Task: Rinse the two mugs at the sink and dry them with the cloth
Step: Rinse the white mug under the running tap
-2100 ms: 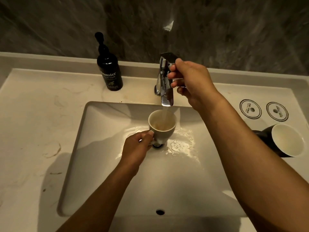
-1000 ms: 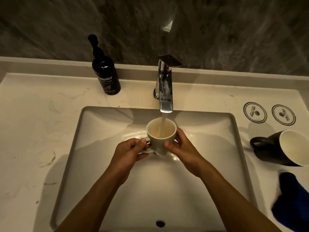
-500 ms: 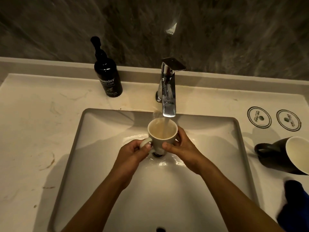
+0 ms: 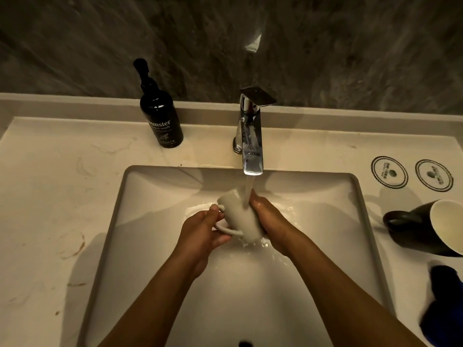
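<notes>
A pale grey mug [image 4: 238,216] is tipped on its side over the white sink [image 4: 160,246], with its base pointing away from me. Water from the chrome tap [image 4: 251,136] runs onto its outer wall. My left hand [image 4: 203,234] grips the mug's handle. My right hand [image 4: 270,219] holds the mug's right side, fingers wet under the stream. A black mug with a pale inside [image 4: 423,229] lies on its side on the counter at the right. A dark blue cloth [image 4: 443,304] lies just in front of it.
A black hand-wash pump bottle [image 4: 160,116] stands at the back left of the pale stone counter [image 4: 50,196]. Two round printed coasters [image 4: 389,172] lie at the back right. A dark stone wall rises behind the counter.
The grey mug was upright under the stream, filling with water; now both hands have tipped it onto its side, and the water strikes its outside.
</notes>
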